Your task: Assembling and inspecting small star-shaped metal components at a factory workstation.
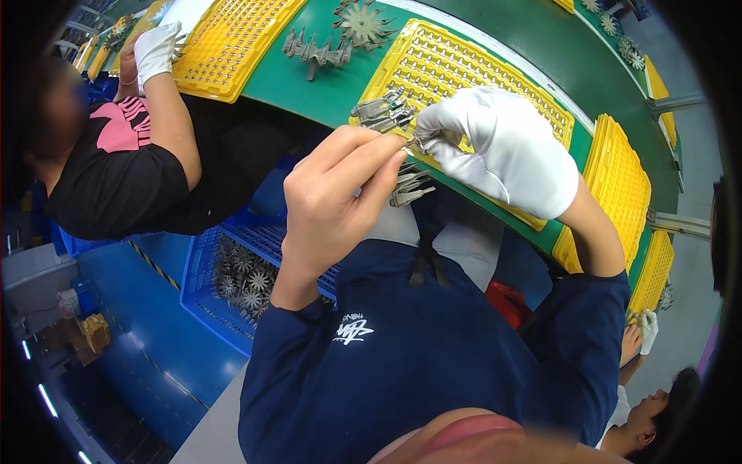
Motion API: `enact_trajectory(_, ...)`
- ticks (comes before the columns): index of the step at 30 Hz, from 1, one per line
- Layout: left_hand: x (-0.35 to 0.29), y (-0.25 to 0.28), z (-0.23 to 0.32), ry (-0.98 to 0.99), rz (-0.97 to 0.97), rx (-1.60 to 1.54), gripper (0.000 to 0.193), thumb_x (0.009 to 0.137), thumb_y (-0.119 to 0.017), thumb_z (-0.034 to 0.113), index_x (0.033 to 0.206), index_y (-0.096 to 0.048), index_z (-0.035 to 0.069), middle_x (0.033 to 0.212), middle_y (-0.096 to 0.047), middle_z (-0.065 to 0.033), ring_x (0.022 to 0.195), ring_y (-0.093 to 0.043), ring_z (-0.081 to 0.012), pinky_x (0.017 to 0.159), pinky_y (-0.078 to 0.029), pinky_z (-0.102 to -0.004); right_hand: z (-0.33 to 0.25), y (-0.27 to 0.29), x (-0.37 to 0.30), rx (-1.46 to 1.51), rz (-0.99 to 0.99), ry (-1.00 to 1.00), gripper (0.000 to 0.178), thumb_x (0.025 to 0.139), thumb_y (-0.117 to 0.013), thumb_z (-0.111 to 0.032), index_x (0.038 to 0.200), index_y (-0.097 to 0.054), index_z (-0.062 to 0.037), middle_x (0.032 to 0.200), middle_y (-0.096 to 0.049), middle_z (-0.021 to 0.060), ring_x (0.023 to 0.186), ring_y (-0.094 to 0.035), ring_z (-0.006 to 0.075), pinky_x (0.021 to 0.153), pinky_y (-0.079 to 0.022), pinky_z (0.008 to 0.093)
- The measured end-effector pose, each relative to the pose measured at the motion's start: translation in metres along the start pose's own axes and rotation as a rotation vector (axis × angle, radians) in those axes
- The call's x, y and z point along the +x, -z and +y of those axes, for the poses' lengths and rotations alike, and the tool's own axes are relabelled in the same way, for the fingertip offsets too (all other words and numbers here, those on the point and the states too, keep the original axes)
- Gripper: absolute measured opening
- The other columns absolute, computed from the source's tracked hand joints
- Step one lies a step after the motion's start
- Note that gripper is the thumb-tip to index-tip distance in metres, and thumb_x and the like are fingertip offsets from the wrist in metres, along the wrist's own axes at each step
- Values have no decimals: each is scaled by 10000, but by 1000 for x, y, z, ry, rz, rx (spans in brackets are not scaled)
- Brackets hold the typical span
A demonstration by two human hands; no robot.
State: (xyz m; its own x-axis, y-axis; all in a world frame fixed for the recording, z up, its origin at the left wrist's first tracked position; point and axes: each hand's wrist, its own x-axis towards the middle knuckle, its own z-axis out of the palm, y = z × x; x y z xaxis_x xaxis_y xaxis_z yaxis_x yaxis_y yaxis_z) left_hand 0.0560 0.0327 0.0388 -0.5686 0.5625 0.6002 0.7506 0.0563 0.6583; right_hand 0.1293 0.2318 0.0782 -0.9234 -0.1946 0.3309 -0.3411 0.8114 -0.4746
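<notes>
My left hand (340, 185) is bare, its thumb and fingers closed at a star-shaped metal fixture (384, 112) with clip-like arms. The arms fan out above and below my fingertips, while my hand hides the fixture's middle. My right hand (502, 151) wears a white glove. Its thumb and forefinger pinch together against my left fingertips, at one of the metal arms. Whatever small piece sits in that pinch is too covered to make out. Just beyond both hands lies a yellow tray (495, 68) with rows of small shiny metal parts.
More star-shaped fixtures (362, 23) rest on the green table (282, 85). Another yellow tray (232, 46) is at the left, by a co-worker's gloved hand (157, 52). Stacked yellow trays (614, 189) stand at right. A blue crate (202, 290) of fixtures sits low at left.
</notes>
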Motion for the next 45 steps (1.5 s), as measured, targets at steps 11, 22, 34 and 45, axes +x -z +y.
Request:
enact_trajectory(11,1,-3,-4,-85,-1,-14,167,778,-751,-58,938,-720,-20,830,-670,-118,687,-655,-228,618,-515,-288,-1,3,-15,-223,97,69,206,789,-705,-128,990,-661,-120,837,-630,73,797,-630,286,711,-514,377)
enact_trajectory(22,3,-5,5,-45,-58,3,147,788,-724,-80,929,-729,-39,854,-701,-127,766,-677,-200,697,-520,-272,-4,5,-15,-258,128,142,256,755,-768,-110,983,-653,-120,796,-594,57,767,-604,266,691,-494,365)
enact_trajectory(34,2,-19,6,-93,-36,-63,186,775,-741,-97,946,-723,-25,824,-680,-129,712,-666,-220,661,-527,-281,3,-2,-28,88,130,26,141,906,-645,-195,993,-640,-84,859,-655,133,821,-651,354,713,-520,421)
enact_trajectory(45,-37,3,-27,287,1,-344,342,966,-551,-48,1298,-466,-56,995,-645,-121,863,-613,-139,763,-503,-236,44,49,-94,-137,-18,-229,207,905,-670,-253,1005,-680,-72,901,-667,116,864,-664,307,792,-536,406)
